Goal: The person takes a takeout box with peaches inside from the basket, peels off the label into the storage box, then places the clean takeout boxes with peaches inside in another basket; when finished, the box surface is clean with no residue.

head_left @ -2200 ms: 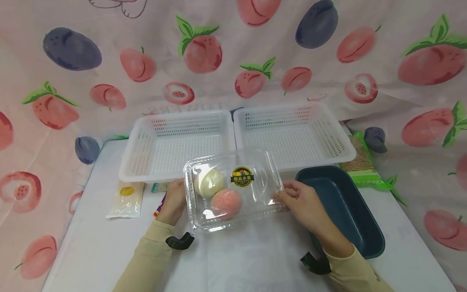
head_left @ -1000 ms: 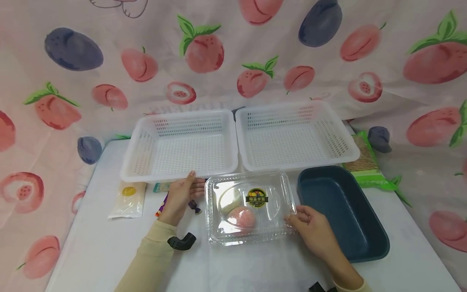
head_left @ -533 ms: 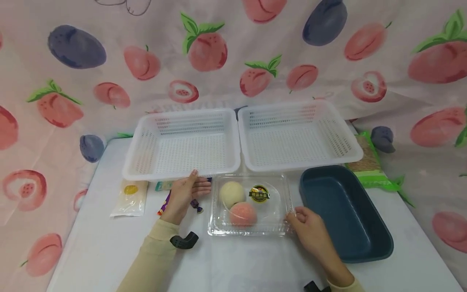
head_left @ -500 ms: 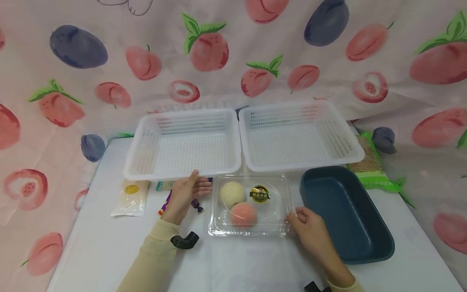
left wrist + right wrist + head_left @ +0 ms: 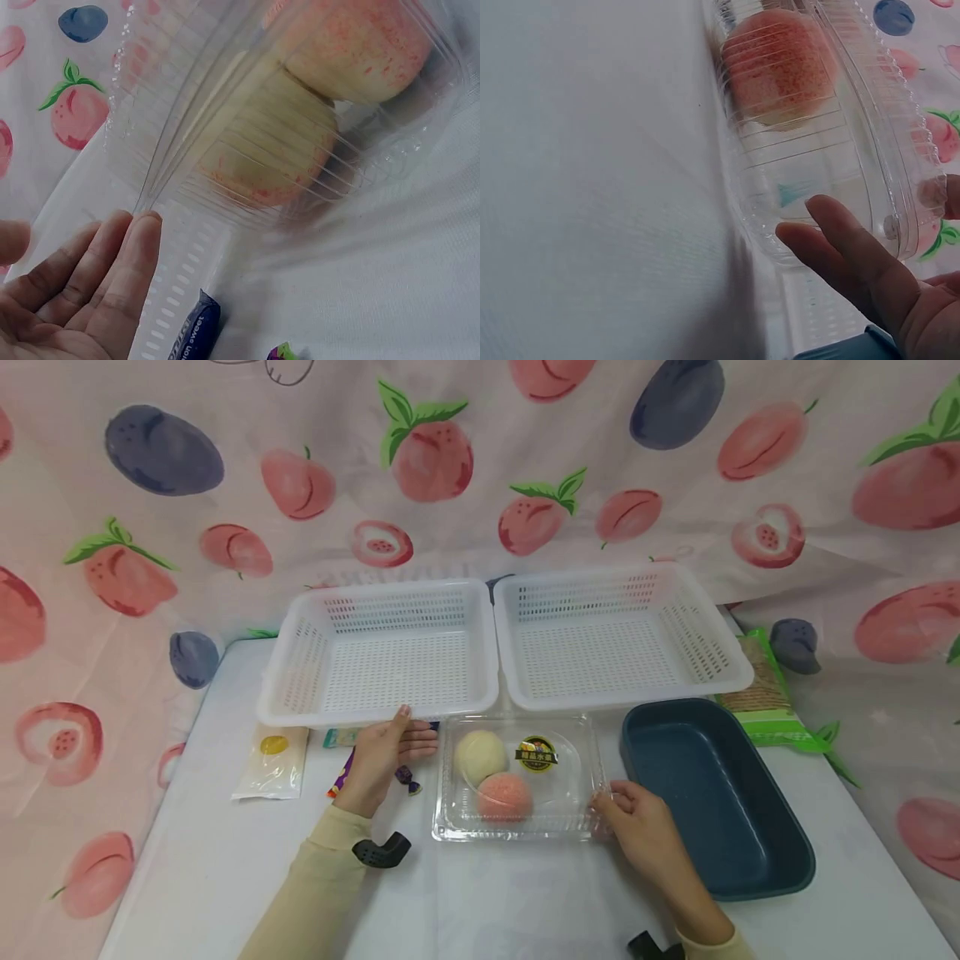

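Observation:
A clear plastic clamshell box [image 5: 562, 785] lies shut on the white table, in front of the gap between the two baskets. Inside it are a pale fruit [image 5: 480, 756] and a pink fruit [image 5: 504, 795], with a round sticker [image 5: 536, 753] on the lid. My right hand [image 5: 624, 814] touches the box's front right corner; in the right wrist view its fingers [image 5: 840, 240] lie fairly straight against the box's wall [image 5: 817, 150]. My left hand [image 5: 386, 753] rests flat on the table left of the box, apart from it, fingertips at the left basket's front rim, fingers [image 5: 112, 262] straight.
Two empty white perforated baskets [image 5: 375, 714] [image 5: 630, 700] stand side by side at the back. A dark blue tray [image 5: 705, 777] sits right of the box, a green packet [image 5: 757, 693] behind it. A pale sachet [image 5: 272, 762] and small purple wrapped sweets [image 5: 408, 779] lie near my left hand.
The box was held up in both hands; it has come down and to the right onto the table. My left hand let go and settled by the left basket.

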